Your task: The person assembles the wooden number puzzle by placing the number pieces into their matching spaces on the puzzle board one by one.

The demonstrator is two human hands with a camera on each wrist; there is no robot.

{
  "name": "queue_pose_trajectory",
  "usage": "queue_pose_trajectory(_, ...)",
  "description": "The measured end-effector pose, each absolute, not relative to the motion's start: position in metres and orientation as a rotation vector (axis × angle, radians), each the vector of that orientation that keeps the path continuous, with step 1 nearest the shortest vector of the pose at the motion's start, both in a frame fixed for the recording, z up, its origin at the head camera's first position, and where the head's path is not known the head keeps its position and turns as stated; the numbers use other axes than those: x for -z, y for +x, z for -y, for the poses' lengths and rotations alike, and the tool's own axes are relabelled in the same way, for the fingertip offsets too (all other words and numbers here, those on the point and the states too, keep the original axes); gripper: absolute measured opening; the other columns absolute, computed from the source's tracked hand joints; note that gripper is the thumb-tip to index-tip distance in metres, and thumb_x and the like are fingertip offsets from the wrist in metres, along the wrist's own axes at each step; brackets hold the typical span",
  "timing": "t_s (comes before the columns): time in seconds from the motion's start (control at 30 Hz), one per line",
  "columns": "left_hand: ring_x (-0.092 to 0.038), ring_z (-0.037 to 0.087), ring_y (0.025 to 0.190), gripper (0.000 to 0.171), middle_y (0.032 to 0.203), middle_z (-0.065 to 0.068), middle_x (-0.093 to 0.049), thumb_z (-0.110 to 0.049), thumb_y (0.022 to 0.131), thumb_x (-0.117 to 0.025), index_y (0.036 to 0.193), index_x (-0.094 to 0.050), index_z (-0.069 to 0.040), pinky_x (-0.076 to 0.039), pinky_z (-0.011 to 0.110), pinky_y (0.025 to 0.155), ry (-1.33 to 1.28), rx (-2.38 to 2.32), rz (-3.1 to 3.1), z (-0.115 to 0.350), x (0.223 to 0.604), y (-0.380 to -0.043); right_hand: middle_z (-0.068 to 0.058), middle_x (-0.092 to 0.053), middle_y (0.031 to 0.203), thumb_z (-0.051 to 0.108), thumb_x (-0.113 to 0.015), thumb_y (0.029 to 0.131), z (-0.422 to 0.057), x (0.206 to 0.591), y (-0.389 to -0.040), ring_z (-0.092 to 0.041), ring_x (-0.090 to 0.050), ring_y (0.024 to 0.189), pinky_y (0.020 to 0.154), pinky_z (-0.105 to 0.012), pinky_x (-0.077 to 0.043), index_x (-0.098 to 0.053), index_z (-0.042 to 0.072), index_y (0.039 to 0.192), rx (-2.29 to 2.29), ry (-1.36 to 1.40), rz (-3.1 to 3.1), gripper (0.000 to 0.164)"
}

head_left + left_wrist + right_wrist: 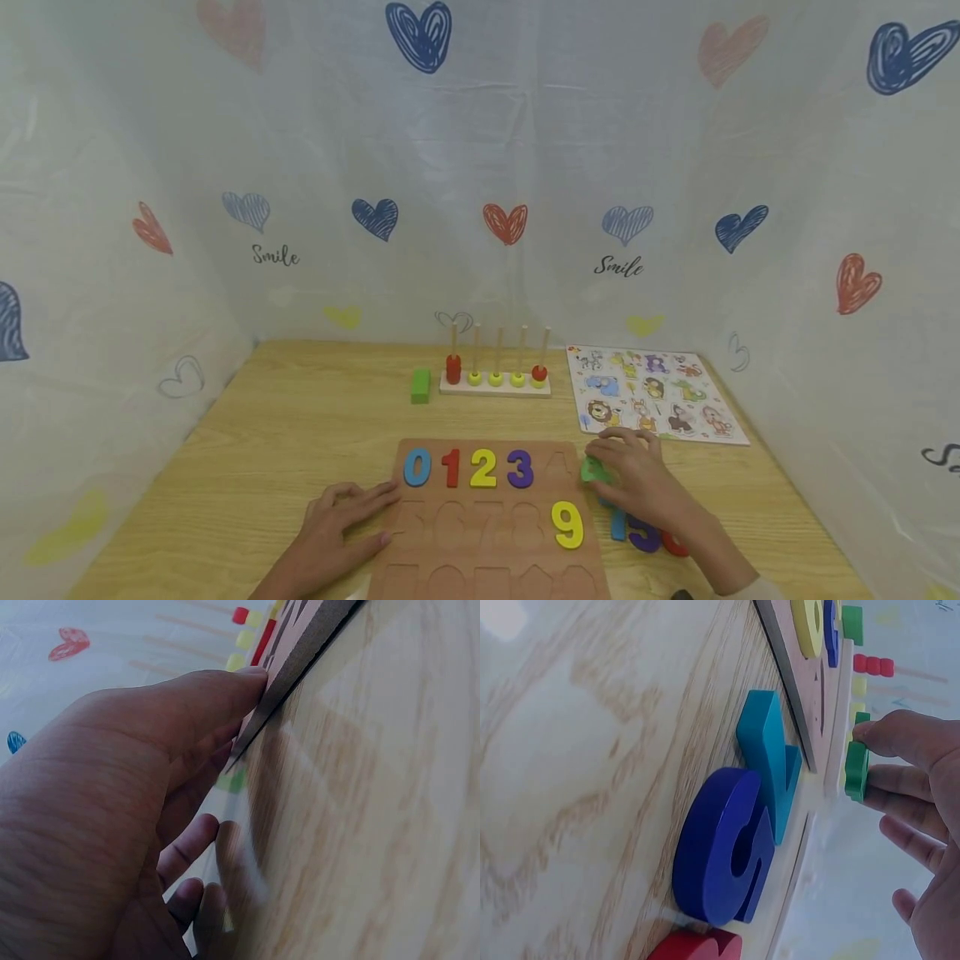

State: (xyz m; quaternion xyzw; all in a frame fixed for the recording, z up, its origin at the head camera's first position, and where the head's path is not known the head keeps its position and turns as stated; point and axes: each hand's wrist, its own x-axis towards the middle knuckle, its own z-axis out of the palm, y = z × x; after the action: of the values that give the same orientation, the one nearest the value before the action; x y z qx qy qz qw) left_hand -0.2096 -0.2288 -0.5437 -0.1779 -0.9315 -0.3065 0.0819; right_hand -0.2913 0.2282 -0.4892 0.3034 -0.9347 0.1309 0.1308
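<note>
A wooden number puzzle board (pixel 442 552) lies on the table with a blue 0 (pixel 417 467), red 1 (pixel 451 468), yellow 2 (pixel 483 468), purple 3 (pixel 520 469) and yellow 9 (pixel 567 525) on it. Just past its upper right edge, my right hand (pixel 641 475) pinches a green number piece (pixel 857 771) between thumb and fingers, raised off the table. Its exact digit is partly hidden. My left hand (pixel 341 527) rests at the board's left edge, thumb and fingers touching it. Below my right hand lie a blue 7 (pixel 761 735), a purple piece (pixel 712 840) and a red piece (pixel 697 946).
Behind the board stand a peg counting rack (pixel 495 388) with red and yellow beads and a green block (pixel 421 387). An animal picture board (pixel 630 410) lies at the back right. A heart-printed curtain (pixel 450 150) surrounds the table (pixel 300 417).
</note>
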Motion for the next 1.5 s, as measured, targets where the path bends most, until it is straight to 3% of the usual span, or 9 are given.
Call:
queue_pose_trajectory(0.7, -0.039, 0.016, 0.116, 0.05, 0.144, -0.014, -0.054, -0.046, 0.089, -0.073, 0.136, -0.063, -0.034, -0.027, 0.05, 0.089, -0.534, 0.946, 2.763, 0.228, 0.542, -0.21, 0.0, -0.072, 0.114, 0.029, -0.085, 0.079, -0.206, 0.496, -0.301, -0.029, -0.051, 0.12, 0.099, -0.061, -0.024, -0.075, 0.011, 0.112, -0.343, 0.906, 2.738, 0.038)
queue_pose_trajectory(1.5, -0.039, 0.017, 0.117, 0.051, 0.144, -0.014, -0.054, -0.047, 0.088, -0.073, 0.136, -0.063, -0.034, -0.025, 0.052, 0.09, -0.525, 0.963, 2.759, 0.228, 0.543, -0.21, 0.003, -0.071, 0.111, 0.022, -0.082, 0.081, -0.188, 0.502, -0.306, -0.028, -0.051, 0.12, 0.098, -0.062, -0.023, -0.074, 0.017, 0.107, -0.344, 0.924, 2.797, 0.028)
